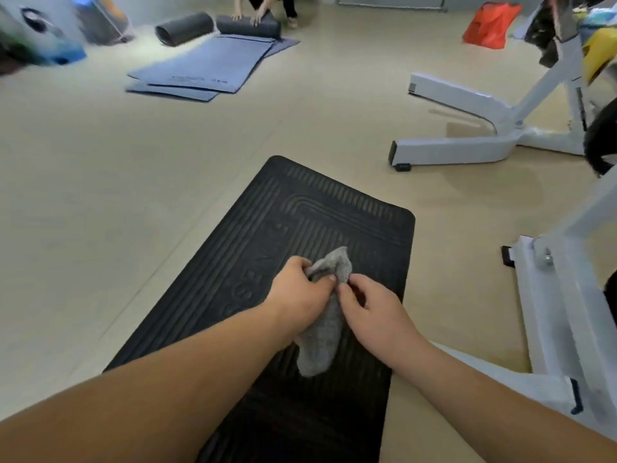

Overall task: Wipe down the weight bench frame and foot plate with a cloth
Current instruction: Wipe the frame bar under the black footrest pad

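Head view: the grey knitted cloth (322,332) hangs bunched between both hands, over a black ribbed rubber mat (300,208) with rounded corners. The left hand (297,289) curls its fingers round the cloth's upper folds. The right hand (370,309) pinches its edge just beside them. Right of the right hand stands the white metal bench frame (541,312), near the mat's edge. Left of the left hand, smooth beige floor (100,212) lies open toward flat blue mats (207,61).

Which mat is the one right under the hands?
The black ribbed mat, directly below the left hand and right hand gripping the grey cloth. The flat blue mats and rolled grey mats lie far across the floor.
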Demonstrator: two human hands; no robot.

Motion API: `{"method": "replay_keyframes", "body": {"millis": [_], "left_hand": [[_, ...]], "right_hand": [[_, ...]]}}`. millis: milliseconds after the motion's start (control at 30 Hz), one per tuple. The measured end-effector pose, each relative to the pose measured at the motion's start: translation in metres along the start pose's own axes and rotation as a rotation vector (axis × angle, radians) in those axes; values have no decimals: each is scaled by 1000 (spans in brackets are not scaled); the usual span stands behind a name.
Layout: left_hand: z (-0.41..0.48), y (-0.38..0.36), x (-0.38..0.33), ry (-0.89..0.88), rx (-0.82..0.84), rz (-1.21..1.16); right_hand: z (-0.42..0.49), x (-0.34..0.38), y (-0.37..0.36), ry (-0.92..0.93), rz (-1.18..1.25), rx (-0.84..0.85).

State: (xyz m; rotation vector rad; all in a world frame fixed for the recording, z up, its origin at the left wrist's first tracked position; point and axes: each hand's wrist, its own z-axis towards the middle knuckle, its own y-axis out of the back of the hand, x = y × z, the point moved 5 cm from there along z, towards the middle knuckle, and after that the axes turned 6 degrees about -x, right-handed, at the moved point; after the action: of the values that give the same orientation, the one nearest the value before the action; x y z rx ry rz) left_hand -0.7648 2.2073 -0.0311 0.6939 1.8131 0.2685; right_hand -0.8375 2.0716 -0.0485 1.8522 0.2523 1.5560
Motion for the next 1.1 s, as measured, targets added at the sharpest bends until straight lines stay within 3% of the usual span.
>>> {"method": "replay_keyframes", "body": {"millis": [167, 267, 400, 533, 700, 933, 1100], "left_hand": [[-17, 108, 30, -56, -253, 161], [-26, 166, 58, -60, -358, 286], [-27, 222, 111, -28, -450, 275], [-11, 267, 173, -15, -473, 202], [30, 288, 258, 106, -271, 198], [68, 226, 280, 9, 149, -5], [56, 200, 310, -5, 269, -179]], "right_hand": [[15, 61, -77, 212, -34, 99], [-6, 90, -129, 402, -212, 103], [-42, 99, -195, 404, -303, 218], [-53, 93, -220, 455, -585, 42], [-60, 90, -237, 437, -615, -76], [-73, 114, -251, 162, -561, -159], [-121, 147, -268, 1, -415, -440]]}}
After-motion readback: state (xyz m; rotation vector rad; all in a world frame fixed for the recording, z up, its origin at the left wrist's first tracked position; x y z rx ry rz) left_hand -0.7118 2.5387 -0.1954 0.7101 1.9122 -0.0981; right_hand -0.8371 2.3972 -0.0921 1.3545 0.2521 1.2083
